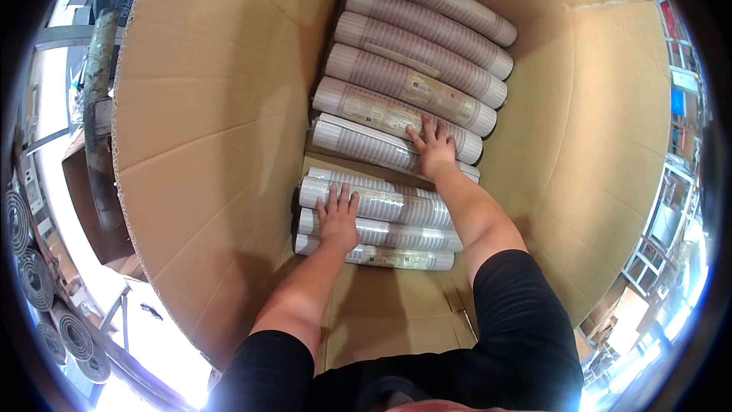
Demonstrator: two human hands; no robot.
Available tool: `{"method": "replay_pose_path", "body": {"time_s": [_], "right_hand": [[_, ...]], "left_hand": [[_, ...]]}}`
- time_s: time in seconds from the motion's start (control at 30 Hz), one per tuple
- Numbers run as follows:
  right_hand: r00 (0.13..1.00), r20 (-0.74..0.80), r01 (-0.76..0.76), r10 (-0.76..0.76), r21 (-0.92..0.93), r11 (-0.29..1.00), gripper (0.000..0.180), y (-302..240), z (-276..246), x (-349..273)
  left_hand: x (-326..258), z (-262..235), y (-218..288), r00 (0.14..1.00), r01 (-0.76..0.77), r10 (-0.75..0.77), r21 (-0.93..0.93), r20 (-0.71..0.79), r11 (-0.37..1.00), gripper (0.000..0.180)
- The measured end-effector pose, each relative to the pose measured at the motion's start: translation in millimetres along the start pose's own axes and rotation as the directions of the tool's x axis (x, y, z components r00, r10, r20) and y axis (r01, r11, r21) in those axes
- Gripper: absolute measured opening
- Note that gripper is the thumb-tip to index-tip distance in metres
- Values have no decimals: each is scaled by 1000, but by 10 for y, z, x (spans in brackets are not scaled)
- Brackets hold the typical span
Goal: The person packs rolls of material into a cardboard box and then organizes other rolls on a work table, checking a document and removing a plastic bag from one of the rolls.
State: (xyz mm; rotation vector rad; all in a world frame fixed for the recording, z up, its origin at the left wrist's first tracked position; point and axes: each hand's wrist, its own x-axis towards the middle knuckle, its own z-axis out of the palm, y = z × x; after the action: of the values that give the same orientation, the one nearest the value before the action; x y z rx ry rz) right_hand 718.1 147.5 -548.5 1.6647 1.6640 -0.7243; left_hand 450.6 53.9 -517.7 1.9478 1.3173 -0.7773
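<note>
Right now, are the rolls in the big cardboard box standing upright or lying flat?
Lying flat: the rolls lie side by side across the box floor, both hands pressing down on them.

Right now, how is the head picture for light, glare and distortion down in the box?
Head view: even, soft light on the rolls and both hands, left and right. Daylight is blown out at the lower rim outside the cardboard box. Fisheye bends the box walls. No motion blur shows.

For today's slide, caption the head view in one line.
Both hands press flat on wrapped striped rolls inside a big cardboard box.
</note>
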Motion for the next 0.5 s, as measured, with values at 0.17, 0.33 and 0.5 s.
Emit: {"method": "replay_pose_path", "body": {"time_s": [0.17, 0.33, 0.5], "right_hand": [[1000, 18, -16, 15, 33, 999, 107, -17, -51, 16], [994, -10, -107, 111, 175, 979, 101, -94, -106, -186], [968, 150, -248, 202, 707, 663, 100, 95, 205, -980]], "left_hand": [[14, 21, -9, 999, -9, 9, 5, -45, 1000, 88], [-136, -488, 2, 996, -12, 8, 36, 94, 999, 81], [-740, -725, -215, 1000, 16, -17, 74, 13, 997, 74]]}}
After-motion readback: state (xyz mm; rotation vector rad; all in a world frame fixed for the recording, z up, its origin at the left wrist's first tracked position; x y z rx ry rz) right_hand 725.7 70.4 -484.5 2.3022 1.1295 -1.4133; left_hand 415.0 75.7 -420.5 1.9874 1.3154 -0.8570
